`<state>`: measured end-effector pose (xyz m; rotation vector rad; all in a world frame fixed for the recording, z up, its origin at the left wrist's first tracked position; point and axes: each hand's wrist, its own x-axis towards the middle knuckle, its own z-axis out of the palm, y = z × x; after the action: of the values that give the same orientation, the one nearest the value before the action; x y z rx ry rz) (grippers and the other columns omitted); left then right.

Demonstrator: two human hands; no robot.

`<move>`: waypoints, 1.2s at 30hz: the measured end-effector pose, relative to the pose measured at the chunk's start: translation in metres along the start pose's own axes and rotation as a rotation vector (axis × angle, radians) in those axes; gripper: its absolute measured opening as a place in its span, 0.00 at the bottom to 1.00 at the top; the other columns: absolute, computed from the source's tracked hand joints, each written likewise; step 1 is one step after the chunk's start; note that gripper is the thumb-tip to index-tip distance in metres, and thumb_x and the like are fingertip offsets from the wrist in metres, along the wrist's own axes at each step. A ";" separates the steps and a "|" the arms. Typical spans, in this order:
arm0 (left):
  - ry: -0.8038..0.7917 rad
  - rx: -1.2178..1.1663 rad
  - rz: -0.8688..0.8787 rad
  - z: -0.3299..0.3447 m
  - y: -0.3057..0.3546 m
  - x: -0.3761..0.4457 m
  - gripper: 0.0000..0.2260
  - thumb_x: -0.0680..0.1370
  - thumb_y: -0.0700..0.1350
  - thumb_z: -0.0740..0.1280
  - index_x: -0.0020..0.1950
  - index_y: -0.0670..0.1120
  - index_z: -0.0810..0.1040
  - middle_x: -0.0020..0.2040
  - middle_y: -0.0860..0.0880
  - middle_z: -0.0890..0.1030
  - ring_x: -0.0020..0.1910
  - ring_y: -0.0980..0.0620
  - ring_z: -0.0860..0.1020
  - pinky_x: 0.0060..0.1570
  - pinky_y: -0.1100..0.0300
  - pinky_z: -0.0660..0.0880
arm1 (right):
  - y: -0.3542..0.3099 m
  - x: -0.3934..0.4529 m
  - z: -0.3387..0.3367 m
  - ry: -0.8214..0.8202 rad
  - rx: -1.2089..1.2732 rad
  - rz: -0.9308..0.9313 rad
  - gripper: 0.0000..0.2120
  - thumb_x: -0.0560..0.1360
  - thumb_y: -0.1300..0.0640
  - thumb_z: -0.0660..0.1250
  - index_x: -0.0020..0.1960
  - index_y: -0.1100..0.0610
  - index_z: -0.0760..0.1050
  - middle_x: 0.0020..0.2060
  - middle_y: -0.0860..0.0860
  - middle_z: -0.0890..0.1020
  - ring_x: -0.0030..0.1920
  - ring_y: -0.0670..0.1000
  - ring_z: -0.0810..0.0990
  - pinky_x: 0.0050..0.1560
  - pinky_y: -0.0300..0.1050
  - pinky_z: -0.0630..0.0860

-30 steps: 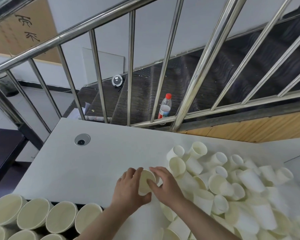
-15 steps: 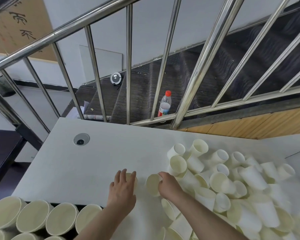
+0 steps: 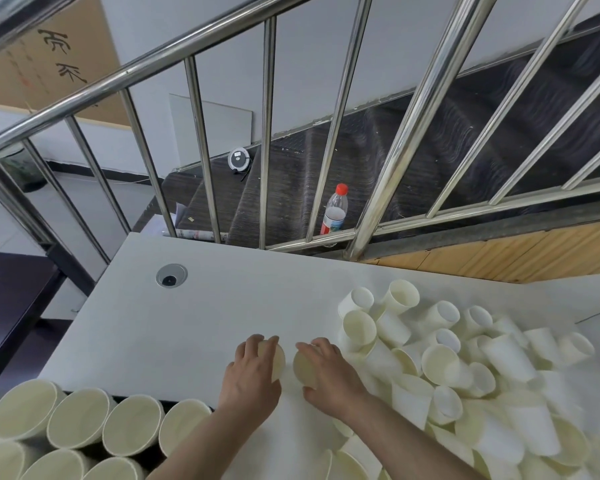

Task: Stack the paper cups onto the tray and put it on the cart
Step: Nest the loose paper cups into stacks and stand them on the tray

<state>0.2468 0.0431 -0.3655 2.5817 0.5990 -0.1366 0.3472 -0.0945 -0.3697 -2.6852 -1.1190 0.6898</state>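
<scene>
I hold one cup per hand: left hand (image 3: 252, 374) grips cup (image 3: 277, 361), right hand (image 3: 329, 372) grips second cup (image 3: 302, 370), mouths facing. Nesting step; next I must align rims, slide together.

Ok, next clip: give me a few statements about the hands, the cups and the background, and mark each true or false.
1. Each hand holds a paper cup: the left hand grips one cup, the right hand another cup. True.
2. The loose cup pile lies to the left of the hands. False: it lies to their right on the white table.
3. A bottle with a red cap stands behind the railing. True.
4. The upright cup stacks sit at the far edge of the table. False: they are at the near left, below the table's edge.
5. The two held cups are nested together. False: a gap separates them.
</scene>
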 end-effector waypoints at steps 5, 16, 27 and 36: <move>0.079 -0.052 0.042 -0.011 0.009 -0.021 0.30 0.75 0.50 0.63 0.74 0.54 0.55 0.70 0.53 0.61 0.68 0.51 0.63 0.55 0.61 0.72 | 0.000 -0.025 -0.008 0.175 0.115 -0.019 0.36 0.72 0.57 0.66 0.76 0.45 0.56 0.70 0.45 0.59 0.70 0.48 0.62 0.61 0.41 0.73; 0.187 -0.085 0.115 -0.019 0.026 -0.102 0.31 0.73 0.49 0.65 0.74 0.52 0.58 0.68 0.54 0.64 0.66 0.51 0.66 0.53 0.61 0.72 | -0.015 -0.116 -0.009 0.292 0.207 -0.093 0.36 0.73 0.58 0.66 0.77 0.44 0.55 0.70 0.46 0.57 0.72 0.47 0.59 0.62 0.36 0.69; 0.295 -0.150 0.079 -0.016 0.025 -0.201 0.31 0.72 0.47 0.68 0.74 0.51 0.62 0.68 0.53 0.66 0.66 0.49 0.67 0.54 0.59 0.72 | -0.047 -0.180 0.016 0.348 0.219 -0.183 0.36 0.72 0.54 0.66 0.77 0.44 0.56 0.69 0.46 0.60 0.72 0.47 0.59 0.59 0.39 0.72; 0.355 -0.199 0.171 -0.032 -0.020 -0.227 0.31 0.72 0.49 0.68 0.73 0.49 0.64 0.68 0.50 0.68 0.66 0.48 0.68 0.59 0.60 0.69 | -0.098 -0.196 0.042 0.371 0.268 -0.143 0.36 0.71 0.54 0.67 0.76 0.43 0.57 0.68 0.44 0.60 0.72 0.45 0.59 0.63 0.37 0.69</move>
<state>0.0335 -0.0144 -0.3005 2.4612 0.4819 0.4251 0.1449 -0.1638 -0.3070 -2.3513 -1.0237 0.2767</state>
